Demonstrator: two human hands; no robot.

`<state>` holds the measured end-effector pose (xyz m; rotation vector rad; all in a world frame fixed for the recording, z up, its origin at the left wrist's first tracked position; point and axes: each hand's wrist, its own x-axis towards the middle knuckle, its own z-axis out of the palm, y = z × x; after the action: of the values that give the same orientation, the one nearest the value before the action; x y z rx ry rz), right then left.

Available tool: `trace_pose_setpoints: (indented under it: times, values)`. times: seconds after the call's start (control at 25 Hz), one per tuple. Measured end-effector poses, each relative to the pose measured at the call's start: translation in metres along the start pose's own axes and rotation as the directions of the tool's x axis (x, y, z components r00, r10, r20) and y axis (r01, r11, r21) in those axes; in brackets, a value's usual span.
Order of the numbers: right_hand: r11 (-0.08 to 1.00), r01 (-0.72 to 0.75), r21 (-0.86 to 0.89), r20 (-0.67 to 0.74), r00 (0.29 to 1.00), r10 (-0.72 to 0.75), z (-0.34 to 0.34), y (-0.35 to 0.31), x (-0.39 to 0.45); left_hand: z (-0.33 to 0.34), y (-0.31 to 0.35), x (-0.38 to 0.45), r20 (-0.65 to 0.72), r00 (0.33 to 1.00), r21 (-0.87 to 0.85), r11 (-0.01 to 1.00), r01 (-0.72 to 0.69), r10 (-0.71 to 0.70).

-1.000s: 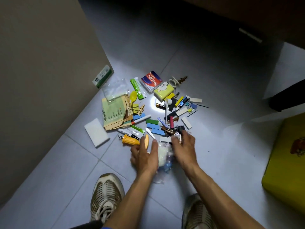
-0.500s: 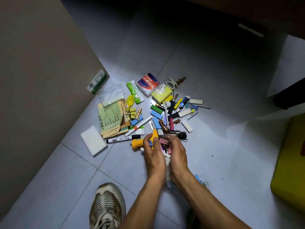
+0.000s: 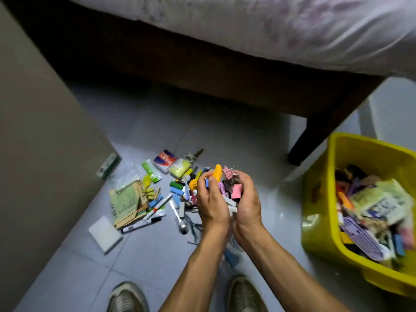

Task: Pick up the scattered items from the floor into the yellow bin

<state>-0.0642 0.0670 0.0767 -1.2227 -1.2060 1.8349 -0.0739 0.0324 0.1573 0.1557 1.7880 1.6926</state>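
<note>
Half of the bed [image 3: 247, 30] is cut off by the top edge, its dark frame in shadow. Right of it the yellow bin [image 3: 333, 154], cropped at the side, holds a blurred jumble. On the floor [image 3: 146, 255] lies the scattered pile [image 3: 157, 194], smeared, partly hidden behind the hands. Left hand [image 3: 212, 199] and right hand [image 3: 246, 203] curl together round a bundle: an orange piece [image 3: 217, 173], a pink binder clip [image 3: 229, 172]; the rest is indistinct.
</note>
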Motion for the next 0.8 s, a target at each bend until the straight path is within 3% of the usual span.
trace_pose_setpoints:
  times: [0.08,0.16,0.28,0.4,0.48,0.56,0.6,0.68,0.72,0.76,0.8]
  values:
    - [0.966,0.003,0.257,-0.134,0.99,0.032,-0.03,-0.042,-0.012,0.018,-0.008,-0.001,-0.001,1.0,0.012,1.0,-0.012,0.012]
    - [0.914,0.079,0.397,-0.213,0.977,0.008,-0.071,-0.084,-0.025,0.06,-0.001,-0.018,0.071,0.997,0.042,0.999,-0.014,0.011]
    - [0.855,0.207,0.475,-0.269,0.96,-0.083,-0.136,-0.146,-0.038,0.134,0.023,-0.052,0.246,0.964,-0.011,0.995,-0.097,0.097]
    - [0.785,0.362,0.503,-0.411,0.899,-0.151,-0.201,-0.194,-0.041,0.207,0.038,-0.083,0.399,0.903,-0.043,0.987,-0.154,0.159]
    - [0.742,0.436,0.508,-0.483,0.858,-0.173,-0.245,-0.205,-0.037,0.249,0.03,-0.097,0.519,0.837,-0.003,0.979,-0.203,0.175]
    - [0.73,0.46,0.506,-0.548,0.825,-0.14,-0.287,-0.192,-0.031,0.277,0.008,-0.099,0.702,0.698,0.065,0.965,-0.256,0.138]
    - [0.78,0.408,0.474,-0.583,0.81,-0.07,-0.307,-0.18,-0.029,0.283,-0.005,-0.095,0.797,0.6,0.148,0.939,-0.31,0.072]
    - [0.934,0.152,0.323,-0.639,0.764,0.096,-0.342,-0.149,-0.029,0.281,-0.034,-0.079,0.913,0.405,0.312,0.735,-0.602,-0.056]
    - [0.97,0.038,0.239,-0.683,0.717,0.14,-0.357,-0.131,-0.03,0.274,-0.048,-0.072,0.923,0.381,0.331,0.614,-0.717,-0.052]
    - [0.987,-0.03,0.16,-0.709,0.692,0.136,-0.369,-0.113,-0.03,0.266,-0.06,-0.067,0.915,0.404,0.342,0.537,-0.772,-0.003]
    - [0.994,-0.058,0.088,-0.715,0.691,0.104,-0.374,-0.099,-0.031,0.257,-0.069,-0.064,0.895,0.441,0.347,0.519,-0.781,0.063]
